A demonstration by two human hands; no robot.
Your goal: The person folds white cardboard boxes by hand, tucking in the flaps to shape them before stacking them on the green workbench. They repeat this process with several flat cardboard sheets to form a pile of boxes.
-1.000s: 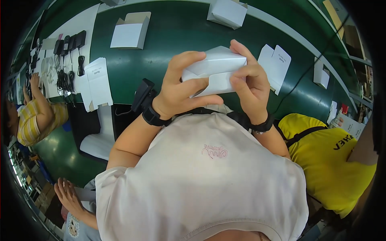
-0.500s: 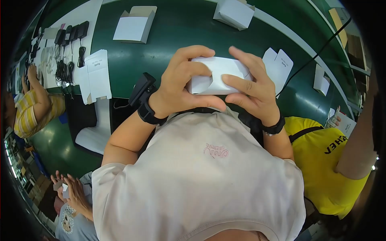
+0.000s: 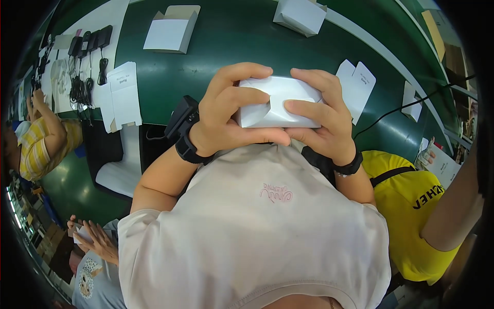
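Note:
Between my two hands is a small white cardboard box (image 3: 296, 91), held over the near edge of the green table. My left hand (image 3: 231, 105) is closed on its left end, index and middle fingers on top and thumb along the near side. Gripping the right end, my right hand (image 3: 323, 110) has its fingers on the upper face and its thumb at the near edge. Both thumb tips almost meet below the box. A dark gap shows in the box's face beside my left middle fingertip.
An open white box (image 3: 169, 35) and another white box (image 3: 301, 18) stand farther back on the green table (image 3: 226, 38). Flattened cartons lie left (image 3: 123, 95) and right (image 3: 356, 87). Black power adapters (image 3: 92, 44) with cables lie at far left. People work on both sides; a black cable (image 3: 396, 107) crosses at right.
The box has tilted slightly and come a little nearer to me, with both hands still gripping it. At right, the black cable and the neighbour's arm have shifted.

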